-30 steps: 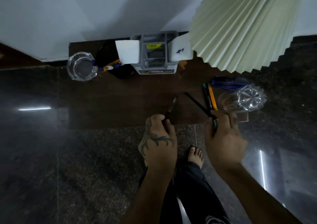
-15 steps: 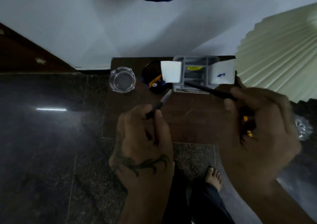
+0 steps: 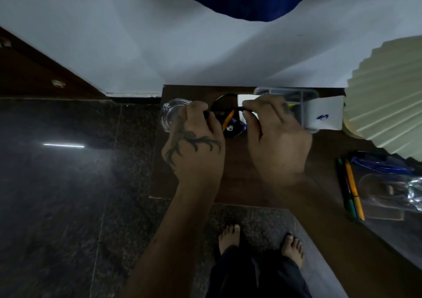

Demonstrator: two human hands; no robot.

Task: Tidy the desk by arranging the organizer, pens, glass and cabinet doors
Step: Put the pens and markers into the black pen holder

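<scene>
Head view, looking straight down at a dark wooden desk point(image 3: 235, 169) set against a pale wall.

Just above the centre of the frame, both hands meet over a round black pen cup point(image 3: 230, 124). The left hand point(image 3: 194, 142), with a dark tattoo across its back, pinches a black pen point(image 3: 206, 114) at the cup's left rim. The right hand point(image 3: 276, 137) pinches another dark pen point(image 3: 239, 109) at the cup's upper right rim. Neither pen appears to have been let go yet. Inside the cup, an orange pen and some blue-and-white ones already stand; how many cannot be told.

Left of the cup, partly behind the left hand, sits an empty clear glass ashtray point(image 3: 170, 115). Right of the cup stands a grey plastic organizer point(image 3: 294, 96) with white paper notes stuck on it; its compartments are mostly hidden by the right hand.

At the right edge of the frame, under a pleated cream lampshade point(image 3: 386, 96), loose pens point(image 3: 350, 188) in green and orange lie on the desk beside blue ones point(image 3: 379, 164) and a clear drinking glass point(image 3: 392, 190) lying on its side.

The task looks partly done: some pens are cupped, while the loose pens and the glass remain. No cabinet doors are in view.
</scene>
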